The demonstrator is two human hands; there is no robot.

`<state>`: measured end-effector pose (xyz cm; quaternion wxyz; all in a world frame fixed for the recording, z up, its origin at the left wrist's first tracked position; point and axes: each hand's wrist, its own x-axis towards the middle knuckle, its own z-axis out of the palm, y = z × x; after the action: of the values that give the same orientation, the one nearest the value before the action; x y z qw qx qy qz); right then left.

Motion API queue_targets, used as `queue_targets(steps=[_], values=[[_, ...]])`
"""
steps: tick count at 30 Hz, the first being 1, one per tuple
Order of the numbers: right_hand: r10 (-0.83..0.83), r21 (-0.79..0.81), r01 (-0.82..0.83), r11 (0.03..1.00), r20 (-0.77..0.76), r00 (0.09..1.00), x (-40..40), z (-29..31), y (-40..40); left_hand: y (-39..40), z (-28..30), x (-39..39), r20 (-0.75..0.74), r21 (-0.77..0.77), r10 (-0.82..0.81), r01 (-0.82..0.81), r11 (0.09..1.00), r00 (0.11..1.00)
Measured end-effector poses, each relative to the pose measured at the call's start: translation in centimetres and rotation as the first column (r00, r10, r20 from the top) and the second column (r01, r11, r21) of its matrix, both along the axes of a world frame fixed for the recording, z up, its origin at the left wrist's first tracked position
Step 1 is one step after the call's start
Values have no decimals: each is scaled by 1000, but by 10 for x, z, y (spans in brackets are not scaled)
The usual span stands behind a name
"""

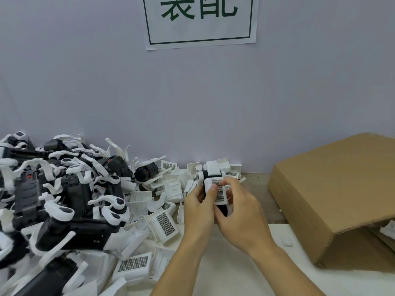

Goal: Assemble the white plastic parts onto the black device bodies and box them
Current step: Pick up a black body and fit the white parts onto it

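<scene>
**Pressing a grille cover onto a device body**

Holding one unit above the middle of the tabletop (245,263), both hands work close together. The left hand (198,212) curls its fingers round the left side of the black device body (222,209), with its thumb laid across the white grille part (219,192) on the front. The right hand (241,212) grasps the same unit from the right, its fingertips resting on the upper edge of the grille part. Only a dark strip of the body shows beneath the white part, between the two palms. A white rounded piece sticks out at the top of the held unit.

A large pile of black bodies and white parts (64,199) covers the left half of the tabletop and runs back to the wall. Loose grille covers (165,224) lie along the pile's right fringe, just beside the left wrist. A cardboard box (333,199) sits at the right edge, its flap raised; something white shows inside its opening at the far right. A small white scrap (286,241) lies near the box's front corner. A paper sign (201,20) with green characters hangs on the wall above.
</scene>
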<state>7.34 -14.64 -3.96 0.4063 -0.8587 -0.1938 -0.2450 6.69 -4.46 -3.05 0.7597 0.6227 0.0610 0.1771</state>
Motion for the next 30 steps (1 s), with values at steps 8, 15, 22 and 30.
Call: queue_targets(steps=[8,15,22,30], values=[[403,683,-69,727,-344,848,5,1,-2,4,0,-2,11,-25,-94,94,995,995],[429,753,-27,657,-344,835,11,0,-6,1,-3,-2,71,121,-131,122,985,989],[407,766,-18,643,-322,855,12,2,-6,0,-3,-1,37,172,1,-8,985,999],[476,728,-96,679,-337,812,11,2,-6,-1,-1,0,-1,-16,-11,11,1000,1000]])
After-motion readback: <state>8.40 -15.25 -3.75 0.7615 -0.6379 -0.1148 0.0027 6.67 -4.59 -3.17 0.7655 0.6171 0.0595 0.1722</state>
